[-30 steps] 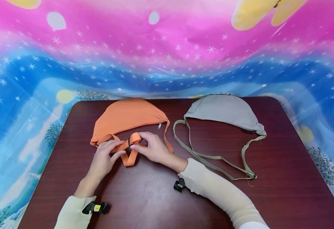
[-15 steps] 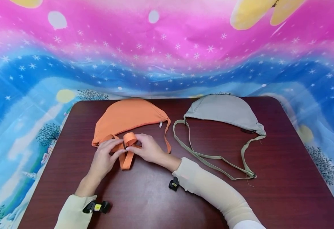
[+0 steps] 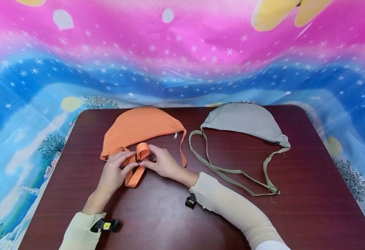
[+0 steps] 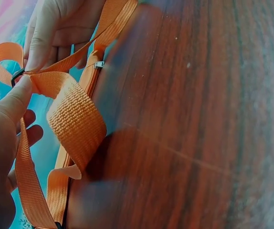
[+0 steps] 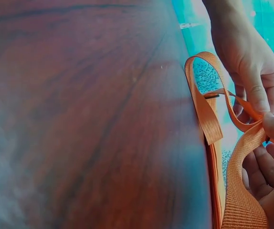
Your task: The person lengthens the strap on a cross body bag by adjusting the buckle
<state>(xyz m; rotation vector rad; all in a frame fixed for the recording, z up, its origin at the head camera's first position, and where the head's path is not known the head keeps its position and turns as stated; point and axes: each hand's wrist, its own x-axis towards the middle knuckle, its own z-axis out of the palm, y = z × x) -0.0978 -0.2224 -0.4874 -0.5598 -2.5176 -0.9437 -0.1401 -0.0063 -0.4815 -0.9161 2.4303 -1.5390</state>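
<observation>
An orange waist bag (image 3: 142, 125) lies at the back left of the table, its curved side away from me and its zipper toward me. Its orange strap (image 4: 77, 121) is bunched in front of it, with a loop standing up and another hanging down. Between thumb and fingers, my left hand (image 3: 113, 173) pinches the strap beside a small black slider buckle (image 4: 17, 76). From the other side my right hand (image 3: 167, 165) pinches the strap at the same buckle. Fingers partly cover the buckle in the head view.
A grey-green waist bag (image 3: 245, 119) lies at the back right, its strap (image 3: 232, 171) looped toward the front. Both rest on a dark red-brown wooden table (image 3: 170, 222). A patterned cloth (image 3: 182, 52) hangs behind the table.
The right hand has shifted left, closer to the left hand, bringing the buckle along. The upper loop stands rounder and the lower loop has swung left. The grey-green bag stays put.
</observation>
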